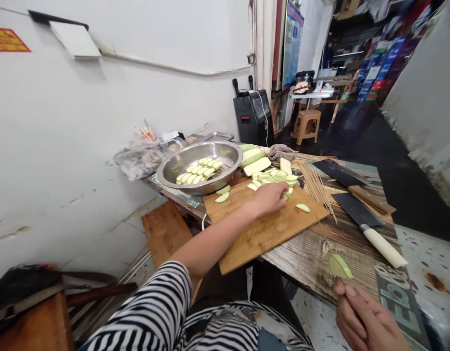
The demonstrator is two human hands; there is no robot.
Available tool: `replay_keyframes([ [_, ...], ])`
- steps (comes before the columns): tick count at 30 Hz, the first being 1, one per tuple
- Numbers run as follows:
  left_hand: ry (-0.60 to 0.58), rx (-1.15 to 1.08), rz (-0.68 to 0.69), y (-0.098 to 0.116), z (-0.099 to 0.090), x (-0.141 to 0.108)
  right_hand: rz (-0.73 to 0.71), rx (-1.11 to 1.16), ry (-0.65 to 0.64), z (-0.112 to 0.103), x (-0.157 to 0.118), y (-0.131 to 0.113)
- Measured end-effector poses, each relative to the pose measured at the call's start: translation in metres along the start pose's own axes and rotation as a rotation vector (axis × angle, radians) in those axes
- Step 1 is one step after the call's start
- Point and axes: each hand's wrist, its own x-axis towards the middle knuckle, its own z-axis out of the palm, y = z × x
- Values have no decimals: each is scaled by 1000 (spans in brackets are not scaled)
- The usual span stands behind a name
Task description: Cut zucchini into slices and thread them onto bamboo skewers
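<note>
Two bare hands: the left hand is held above the cutting board, the right hand above the near right part of the bench.
Right grip: thumb and fingers are pressed together on a thin skewer; one pale green slice is threaded on it, just beyond the fingertips.
Left grip: fingertips are lowered to the pile of cut slices; whether any is pinched cannot be told, the fingertips being partly hidden.
Board: its near corner is left jutting past the bench edge; a single slice is seen flat to the right of the left hand, and two more slices beside the basin.
Steel basin: rows of skewered slices are held inside.
Behind the pile: larger green pieces are laid near a crumpled cloth.
Bench, right side: bare skewers are spread loosely; beyond them are placed a wooden-handled cleaver and a white-handled cleaver.
</note>
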Motion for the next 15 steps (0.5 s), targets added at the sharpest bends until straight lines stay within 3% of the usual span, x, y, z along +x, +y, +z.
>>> replay_keyframes([
  [5,-38,213,-29,-35,-21,-62,-2,-6,10,6,2,2],
  [8,-119,204,-7,-48,-35,-81,-13,-49,19,11,4,2],
  [10,-133,194,-29,-51,-42,-80,-18,-82,12,16,6,2],
  [12,-58,178,-94,-50,-44,-71,-28,-106,4,19,7,2],
  [15,27,145,-148,-47,-34,-49,-34,-111,6,22,7,2],
])
